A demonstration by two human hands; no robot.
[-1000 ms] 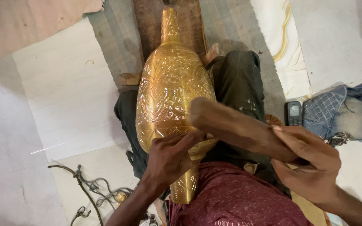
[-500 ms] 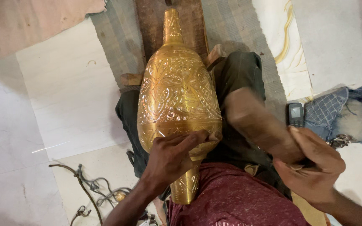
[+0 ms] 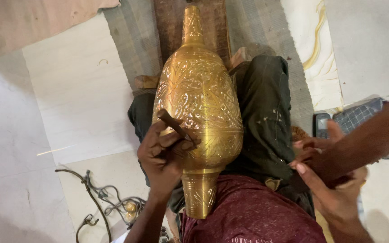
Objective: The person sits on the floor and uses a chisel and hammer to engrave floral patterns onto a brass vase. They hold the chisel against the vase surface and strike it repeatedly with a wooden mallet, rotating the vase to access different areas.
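Brass vase (image 3: pixel 197 103) on my lap is mostly engraved already; my left hand (image 3: pixel 160 155) grips the chisel (image 3: pixel 176 127) against it, my right hand (image 3: pixel 334 184) clasps a wooden mallet (image 3: pixel 365 141).

The left hand (image 3: pixel 163 155) curls its fingers in a closed pinch, forearm rising from below. The right hand (image 3: pixel 332 180) grips closed, wrist bent, forearm low right.

That vase (image 3: pixel 199 103) is shiny golden metal, brass by the look of it, glossy with embossed patterns all over so the surface looks bumpy. The little chisel (image 3: pixel 176 127) looks like dull dark metal. Trousers (image 3: pixel 266 103) are matt dark cloth with pale specks, the shirt (image 3: pixel 257 211) a speckled maroon fabric. Plank (image 3: pixel 169 22) underneath is rough worn wood. The floor (image 3: pixel 77 90) is smooth pale stone.
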